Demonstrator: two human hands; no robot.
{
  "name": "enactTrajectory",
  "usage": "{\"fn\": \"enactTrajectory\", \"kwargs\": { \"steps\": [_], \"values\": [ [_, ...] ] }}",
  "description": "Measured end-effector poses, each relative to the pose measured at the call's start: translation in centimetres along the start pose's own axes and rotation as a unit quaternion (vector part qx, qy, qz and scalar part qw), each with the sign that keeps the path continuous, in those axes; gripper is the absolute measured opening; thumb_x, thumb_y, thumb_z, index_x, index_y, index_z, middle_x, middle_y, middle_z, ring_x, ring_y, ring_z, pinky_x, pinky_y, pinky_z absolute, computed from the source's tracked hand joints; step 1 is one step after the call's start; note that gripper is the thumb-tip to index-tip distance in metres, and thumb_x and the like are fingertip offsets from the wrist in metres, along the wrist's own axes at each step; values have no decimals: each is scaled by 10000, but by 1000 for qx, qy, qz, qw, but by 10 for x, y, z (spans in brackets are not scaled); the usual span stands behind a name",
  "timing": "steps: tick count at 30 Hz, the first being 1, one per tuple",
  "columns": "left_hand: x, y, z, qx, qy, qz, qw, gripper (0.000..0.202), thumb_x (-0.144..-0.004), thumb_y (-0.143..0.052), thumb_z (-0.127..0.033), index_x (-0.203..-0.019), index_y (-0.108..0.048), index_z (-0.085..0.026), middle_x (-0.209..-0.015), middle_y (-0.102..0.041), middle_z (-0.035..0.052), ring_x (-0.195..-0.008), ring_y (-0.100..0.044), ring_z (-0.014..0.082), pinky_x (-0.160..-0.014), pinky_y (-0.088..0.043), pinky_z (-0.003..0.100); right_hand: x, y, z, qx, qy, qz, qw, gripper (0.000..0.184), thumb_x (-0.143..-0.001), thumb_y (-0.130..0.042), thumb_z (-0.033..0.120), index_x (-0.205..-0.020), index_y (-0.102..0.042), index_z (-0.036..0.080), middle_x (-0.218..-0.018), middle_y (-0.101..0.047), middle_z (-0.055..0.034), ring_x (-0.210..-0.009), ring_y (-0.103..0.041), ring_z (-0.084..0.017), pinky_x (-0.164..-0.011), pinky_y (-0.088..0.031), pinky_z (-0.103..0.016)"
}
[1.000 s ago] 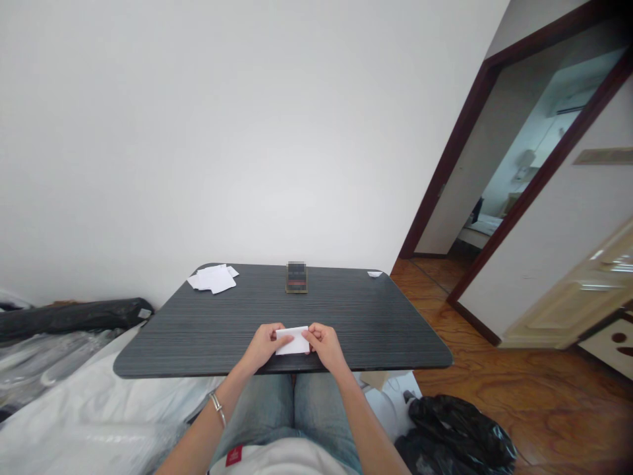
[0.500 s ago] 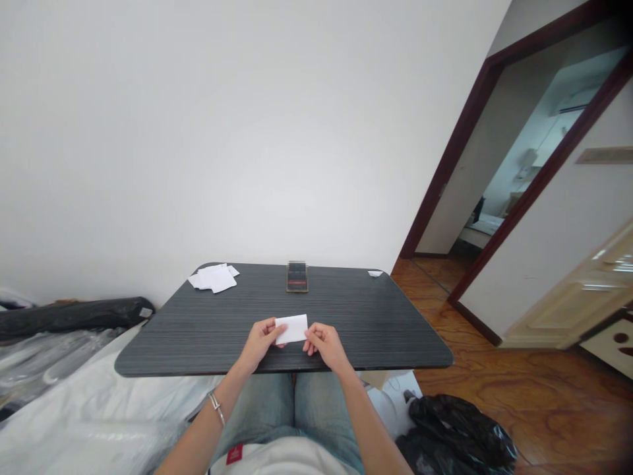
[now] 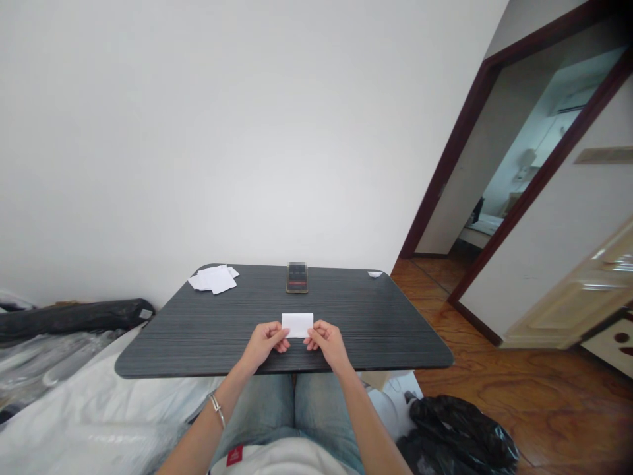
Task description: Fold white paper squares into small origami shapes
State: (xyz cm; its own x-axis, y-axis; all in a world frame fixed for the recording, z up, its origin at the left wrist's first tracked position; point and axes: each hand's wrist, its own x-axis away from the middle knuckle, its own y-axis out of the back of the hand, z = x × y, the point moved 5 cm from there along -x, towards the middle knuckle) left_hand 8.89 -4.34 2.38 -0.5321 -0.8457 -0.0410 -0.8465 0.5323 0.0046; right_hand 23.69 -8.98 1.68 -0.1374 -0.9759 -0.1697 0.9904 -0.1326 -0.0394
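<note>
My left hand [image 3: 264,344] and my right hand [image 3: 327,343] pinch the lower corners of a small white paper rectangle [image 3: 297,324] from either side. Its lower edge sits against my fingers, and it is held over the near part of a dark grey wood-grain table [image 3: 376,330]. At the far left of the tabletop lies a loose pile of white paper pieces [image 3: 212,280]. A dark upright rectangular object [image 3: 297,278], blurred and possibly a phone, stands at the far edge. One tiny white paper scrap [image 3: 374,274] lies in the far right corner.
Over my legs and left of the table lies white plastic sheeting [image 3: 74,389], with a black rolled bundle [image 3: 69,318] beyond it. A black plastic bag [image 3: 457,429] sits on the wood floor [image 3: 519,389] at right. Farther right is an open doorway [image 3: 524,145].
The paper has swung from a tilted position to level and shifted slightly right and farther from me. Both hands stay on it.
</note>
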Motion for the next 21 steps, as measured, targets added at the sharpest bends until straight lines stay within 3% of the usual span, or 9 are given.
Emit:
{"fn": "enactTrajectory", "kwargs": {
  "steps": [11,14,21],
  "values": [
    [-2,-2,1,-10,-15,18,1000,274,-669,-593,-368,-744,-553,-108,-564,-590,-2,-483,-531,101,-461,-426,199,3,-7,0,44,7,41,998,246,-725,-534,380,-633,-491,156,-540,-627,-21,-407,-526,-100,-447,-398,-202],
    [-2,-2,1,0,-24,21,1000,266,-667,-595,-370,-695,-542,-111,-536,-550,-24,-471,-497,89,-455,-419,196,3,-9,0,63,9,61,996,255,-718,-534,400,-676,-522,149,-544,-621,-18,-430,-540,-111,-472,-418,-216],
    [0,-9,3,-3,-4,65,998,293,-640,-611,-398,-659,-523,-119,-549,-550,-23,-482,-486,91,-445,-399,191,0,-3,-2,54,22,16,998,282,-729,-515,417,-631,-513,152,-455,-498,42,-406,-469,-92,-409,-374,-186]
  ]
}}
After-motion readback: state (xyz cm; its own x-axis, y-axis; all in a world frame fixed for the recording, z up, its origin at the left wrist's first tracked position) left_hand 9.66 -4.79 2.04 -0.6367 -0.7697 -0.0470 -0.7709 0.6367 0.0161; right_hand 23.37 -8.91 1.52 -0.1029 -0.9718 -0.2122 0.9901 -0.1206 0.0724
